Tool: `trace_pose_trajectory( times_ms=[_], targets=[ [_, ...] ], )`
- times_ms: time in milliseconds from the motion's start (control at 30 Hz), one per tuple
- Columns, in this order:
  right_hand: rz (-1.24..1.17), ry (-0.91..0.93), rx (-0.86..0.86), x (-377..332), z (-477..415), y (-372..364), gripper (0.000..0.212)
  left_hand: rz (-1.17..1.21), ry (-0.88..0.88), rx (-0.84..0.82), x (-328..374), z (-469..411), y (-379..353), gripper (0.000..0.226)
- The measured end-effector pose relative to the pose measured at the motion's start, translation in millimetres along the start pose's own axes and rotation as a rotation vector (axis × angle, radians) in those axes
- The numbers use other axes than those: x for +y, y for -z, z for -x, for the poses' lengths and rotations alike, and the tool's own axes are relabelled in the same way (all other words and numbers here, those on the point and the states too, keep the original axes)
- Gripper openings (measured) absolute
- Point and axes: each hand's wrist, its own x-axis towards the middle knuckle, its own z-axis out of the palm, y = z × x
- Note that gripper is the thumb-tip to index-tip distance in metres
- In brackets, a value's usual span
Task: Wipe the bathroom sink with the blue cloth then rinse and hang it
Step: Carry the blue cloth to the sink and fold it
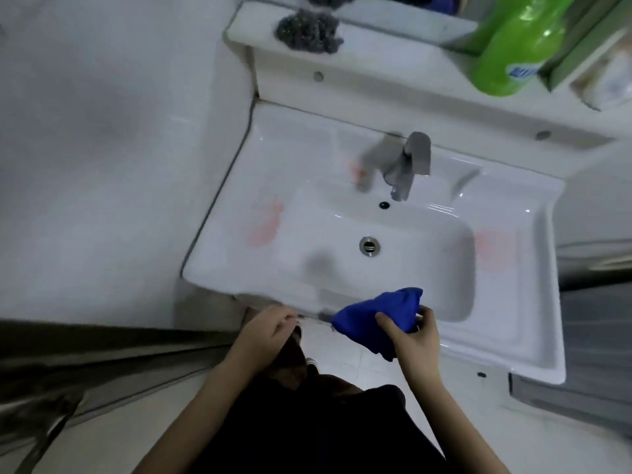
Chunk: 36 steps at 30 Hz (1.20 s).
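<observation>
The white bathroom sink (506, 323) fills the middle of the head view, with a grey tap (408, 165) at its back and a metal drain (369, 246) in the basin. Pink smears mark the left ledge (265, 227) and the right ledge (494, 248). My right hand (415, 340) is shut on the bunched blue cloth (372, 314) over the sink's front rim. My left hand (265, 331) hovers just left of the cloth by the front edge, fingers loosely curled, holding nothing I can see.
A green bottle (516, 46) and a grey scrubber (307, 29) stand on the shelf behind the sink. A tiled wall runs along the left side. My dark clothing and the floor show below the rim.
</observation>
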Motion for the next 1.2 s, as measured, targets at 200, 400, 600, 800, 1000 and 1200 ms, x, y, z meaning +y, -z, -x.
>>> trace_pose_trajectory(
  times_ms=[200, 400, 600, 800, 1000, 1200],
  targets=[
    [-0.129, -0.032, 0.213, -18.0, -22.9, -1.6, 0.054, -0.149, -0.234, -0.146, 36.6, -98.4, 24.8, 0.024],
    [-0.185, -0.065, 0.286, -35.6, -61.0, -8.6, 0.053, -0.26, -0.307, -0.203, 67.6, -176.8, 41.9, 0.026],
    [-0.102, -0.085, 0.199, -23.7, -131.7, -25.5, 0.056, -0.405, -0.302, -0.119, 49.7, -237.4, 11.8, 0.033],
    [0.063, -0.18, -0.046, 17.1, -214.4, -60.3, 0.051, -0.685, -0.443, -0.107, 2.6, -291.0, -45.0, 0.048],
    [0.134, -0.173, -0.068, 49.0, -253.1, -69.8, 0.043, -1.052, -0.494, -0.16, -40.8, -308.0, -59.3, 0.056],
    [-0.088, -0.264, -0.092, 64.8, -262.0, -57.2, 0.02, -0.452, -0.254, -0.264, 1.2, -302.0, -84.1, 0.069]
  ],
)
